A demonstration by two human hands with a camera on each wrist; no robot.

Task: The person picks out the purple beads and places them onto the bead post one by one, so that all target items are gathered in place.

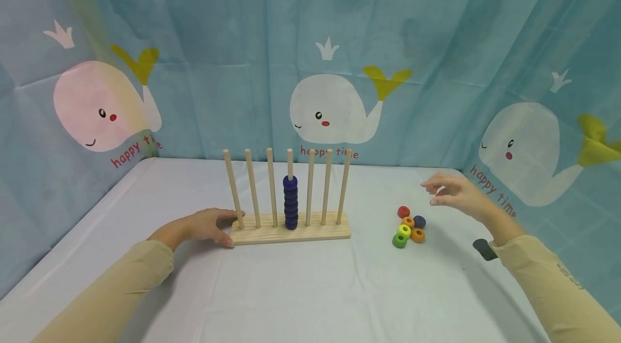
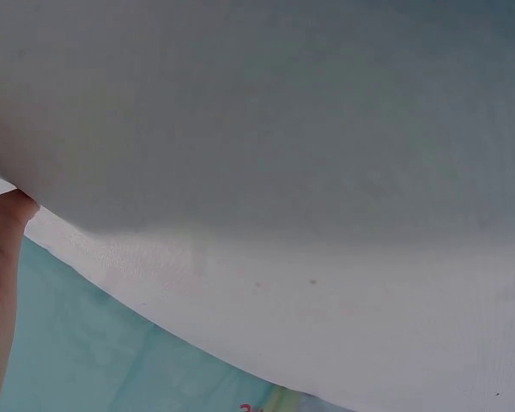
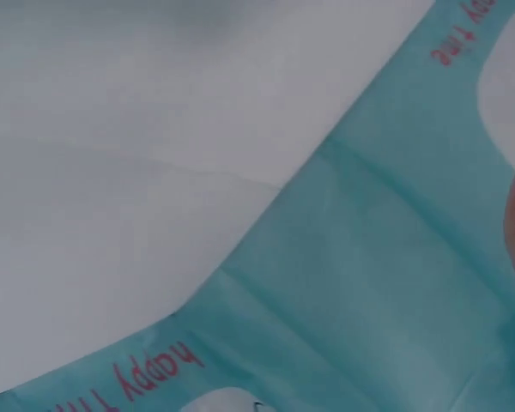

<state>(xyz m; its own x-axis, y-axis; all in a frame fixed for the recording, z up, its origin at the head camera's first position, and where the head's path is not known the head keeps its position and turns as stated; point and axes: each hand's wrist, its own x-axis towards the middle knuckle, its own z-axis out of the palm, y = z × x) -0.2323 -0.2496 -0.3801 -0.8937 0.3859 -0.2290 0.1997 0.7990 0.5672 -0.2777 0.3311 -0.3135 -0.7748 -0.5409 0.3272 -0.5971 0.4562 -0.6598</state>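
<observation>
A wooden bead abacus (image 1: 315, 233) stands on the table, with several upright pegs on a flat base. Dark blue beads (image 1: 290, 203) are stacked on its middle peg; the other pegs are bare. My left hand (image 1: 207, 225) holds the left end of the base, thumb at the front and fingers behind. To the right lie loose beads: red (image 1: 404, 212), dark blue (image 1: 419, 221), yellow (image 1: 404, 232), green (image 1: 400, 241) and two orange ones (image 1: 418, 235). Above and right of them hovers my right hand (image 1: 456, 194), fingers loosely bent, with nothing visible in it. Neither wrist view shows the abacus or beads.
A white cloth (image 1: 291, 289) covers the table. Behind and at both sides hangs a blue curtain (image 1: 218, 105) printed with whales. A small dark patch (image 1: 484, 249) shows beside the right sleeve, near the table's right edge.
</observation>
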